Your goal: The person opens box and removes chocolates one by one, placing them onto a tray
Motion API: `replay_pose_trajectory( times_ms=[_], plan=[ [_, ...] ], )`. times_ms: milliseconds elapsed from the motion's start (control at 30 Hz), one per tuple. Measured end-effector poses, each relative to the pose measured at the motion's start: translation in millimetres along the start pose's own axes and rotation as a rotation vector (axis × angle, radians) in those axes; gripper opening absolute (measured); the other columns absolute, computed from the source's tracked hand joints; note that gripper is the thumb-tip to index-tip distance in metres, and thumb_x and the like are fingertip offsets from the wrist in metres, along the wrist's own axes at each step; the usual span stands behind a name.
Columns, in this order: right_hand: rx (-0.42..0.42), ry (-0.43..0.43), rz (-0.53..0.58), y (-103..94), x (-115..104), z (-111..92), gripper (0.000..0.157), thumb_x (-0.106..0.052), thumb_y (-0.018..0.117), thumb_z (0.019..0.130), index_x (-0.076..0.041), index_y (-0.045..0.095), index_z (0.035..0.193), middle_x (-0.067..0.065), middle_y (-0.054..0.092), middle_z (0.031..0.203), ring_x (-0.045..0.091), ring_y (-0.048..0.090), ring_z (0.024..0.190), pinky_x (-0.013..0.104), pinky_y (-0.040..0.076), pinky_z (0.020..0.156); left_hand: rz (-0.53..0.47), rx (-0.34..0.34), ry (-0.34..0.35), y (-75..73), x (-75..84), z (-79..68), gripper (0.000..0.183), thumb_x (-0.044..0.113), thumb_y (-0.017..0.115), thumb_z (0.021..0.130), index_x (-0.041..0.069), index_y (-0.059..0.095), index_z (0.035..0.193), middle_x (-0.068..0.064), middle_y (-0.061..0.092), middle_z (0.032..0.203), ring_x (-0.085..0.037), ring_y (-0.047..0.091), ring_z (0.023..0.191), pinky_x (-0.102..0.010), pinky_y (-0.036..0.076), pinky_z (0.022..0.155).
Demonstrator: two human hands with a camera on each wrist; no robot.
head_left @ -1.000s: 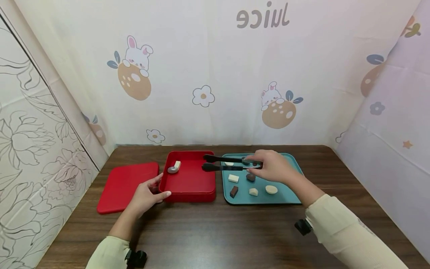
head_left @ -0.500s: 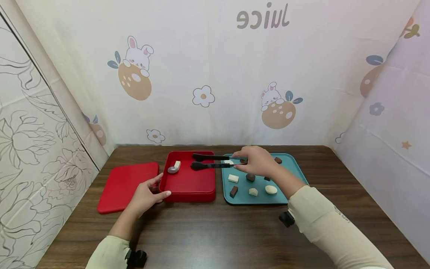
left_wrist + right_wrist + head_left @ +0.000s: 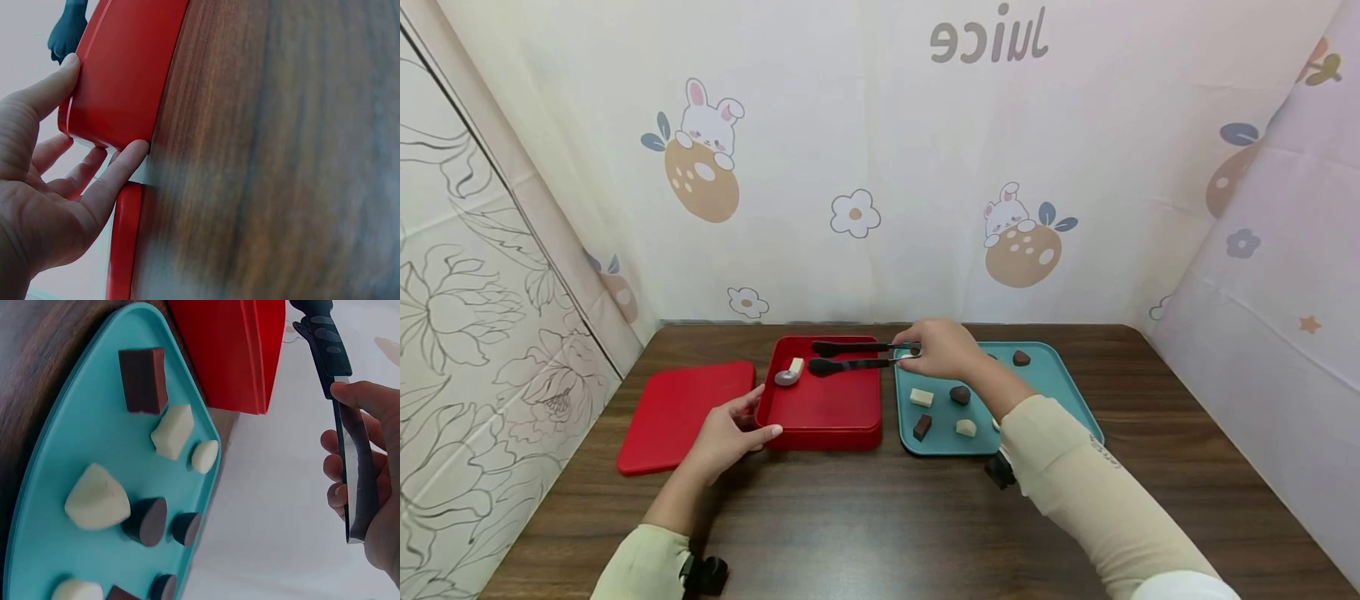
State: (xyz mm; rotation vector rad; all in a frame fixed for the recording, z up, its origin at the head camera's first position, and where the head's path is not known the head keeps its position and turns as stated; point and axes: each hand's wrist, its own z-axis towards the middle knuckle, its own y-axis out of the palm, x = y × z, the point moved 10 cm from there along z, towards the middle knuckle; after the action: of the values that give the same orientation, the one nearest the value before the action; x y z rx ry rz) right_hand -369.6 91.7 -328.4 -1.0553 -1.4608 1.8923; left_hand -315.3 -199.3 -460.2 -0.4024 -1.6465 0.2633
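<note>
My left hand (image 3: 724,439) grips the near left corner of a red box (image 3: 820,439), thumb on one face and fingers round the side, as the left wrist view shows. Inside the box lie a small white block (image 3: 796,365) and a shiny silver oval piece (image 3: 786,378). My right hand (image 3: 946,350) holds black-and-metal tongs (image 3: 850,364), pointing left over the box. Their black tips are apart, and nothing shows between them. Under my right forearm lies a teal tray (image 3: 1067,392) with several brown and white chocolate-like pieces (image 3: 144,381).
A red lid (image 3: 681,417) lies flat on the wooden table (image 3: 880,517), left of the box. Behind the table hangs a printed curtain (image 3: 865,150). The tray stands close to the box's right side.
My right hand and the tongs have moved left, from over the tray until the tips are over the box. My left hand and the box have stayed put.
</note>
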Motion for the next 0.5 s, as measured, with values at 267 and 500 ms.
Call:
replay_pose_trajectory(
  times_ms=[267,500],
  plan=[
    [-0.03,0.018,0.013,20.5,-5,23,0.031,-0.026,0.073,0.085,-0.014,0.075,0.113,-0.001,0.071,0.098,0.011,0.055,0.07,0.024,0.047,0.055,-0.013,-0.001,0.012,0.0,0.0,-0.5,0.086,0.03,0.083,0.078,0.017,0.039,0.151,-0.019,0.049,0.14,-0.035,0.054,0.116,-0.036,0.059,0.073],
    [-0.077,0.08,0.013,30.5,-12,38,0.034,-0.027,0.076,0.082,-0.015,0.074,0.114,-0.006,0.067,0.077,0.013,0.055,0.066,0.026,0.047,0.055,-0.002,0.002,0.008,-0.5,0.9,-1.0,0.088,0.033,0.084,0.077,0.017,0.039,0.151,-0.019,0.049,0.14,-0.035,0.054,0.115,-0.036,0.059,0.073]
  ],
)
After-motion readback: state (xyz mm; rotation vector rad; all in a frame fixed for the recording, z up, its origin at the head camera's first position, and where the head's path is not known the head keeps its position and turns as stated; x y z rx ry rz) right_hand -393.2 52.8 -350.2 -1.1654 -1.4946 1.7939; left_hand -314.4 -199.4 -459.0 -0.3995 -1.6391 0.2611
